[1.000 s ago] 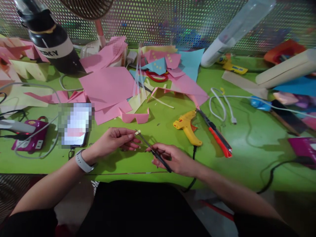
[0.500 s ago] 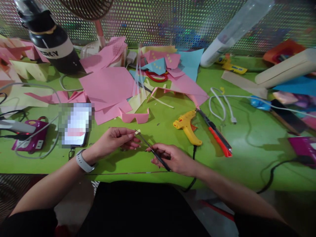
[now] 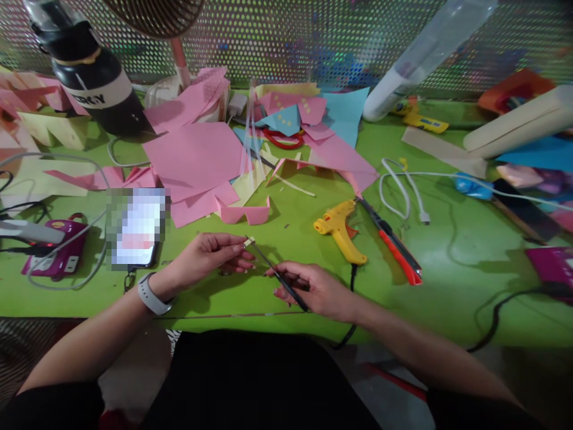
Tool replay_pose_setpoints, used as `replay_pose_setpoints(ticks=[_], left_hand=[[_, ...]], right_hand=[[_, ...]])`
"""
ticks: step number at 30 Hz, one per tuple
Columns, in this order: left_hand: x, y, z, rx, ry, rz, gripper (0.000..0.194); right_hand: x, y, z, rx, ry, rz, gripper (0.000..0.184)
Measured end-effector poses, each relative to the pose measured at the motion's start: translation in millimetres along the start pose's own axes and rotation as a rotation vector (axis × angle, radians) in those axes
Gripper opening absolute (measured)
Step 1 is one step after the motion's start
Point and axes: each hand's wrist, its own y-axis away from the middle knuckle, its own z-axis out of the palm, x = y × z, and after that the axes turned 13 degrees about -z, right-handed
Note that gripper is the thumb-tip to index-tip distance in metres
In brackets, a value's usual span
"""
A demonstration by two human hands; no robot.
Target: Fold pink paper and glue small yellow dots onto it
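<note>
In the head view, my left hand (image 3: pixel 221 254) pinches a tiny pale yellow paper piece (image 3: pixel 249 242) between thumb and fingertips. My right hand (image 3: pixel 308 286) is closed around a slim pointed tool (image 3: pixel 286 288), with a metal front end and a dark handle; its exact kind is unclear. The tool's tip meets or overlaps the yellow piece. Just beyond my hands lies a folded pink paper strip (image 3: pixel 245 214) with notched edges. To the right of my right hand rests a yellow glue gun (image 3: pixel 340 230), beside a red and black cutter-like tool (image 3: pixel 394 245).
A phone (image 3: pixel 138 227) with a blurred screen lies left, near a purple power socket block (image 3: pixel 62 248). Pink paper sheets (image 3: pixel 197 158), a black bottle (image 3: pixel 98 83) and a fan (image 3: pixel 179 60) stand or lie behind. A white cable (image 3: pixel 403 185) loops at right. Perforated mesh (image 3: pixel 268 42) backs the green table.
Hardly anything differs. Both hands keep their place, with the tool's tip still at the small yellow piece; the view has shifted very slightly.
</note>
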Motion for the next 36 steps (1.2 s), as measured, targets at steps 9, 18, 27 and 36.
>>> replay_pose_setpoints(ticks=[9, 18, 27, 36], left_hand=[[-1, -1, -0.8, 0.007, 0.011, -0.014, 0.033], [2, 0, 0.8, 0.022, -0.069, -0.061, 0.027], [8, 0, -3.6, 0.036, -0.170, -0.210, 0.022], [8, 0, -2.7, 0.040, -0.183, -0.230, 0.019]], right_hand=[[-2, -1, 3, 0.005, -0.015, -0.009, 0.051], [1, 1, 3, 0.050, -0.041, 0.025, 0.047], [3, 1, 2, 0.090, -0.065, 0.079, 0.044], [4, 0, 2, 0.129, -0.109, 0.128, 0.048]])
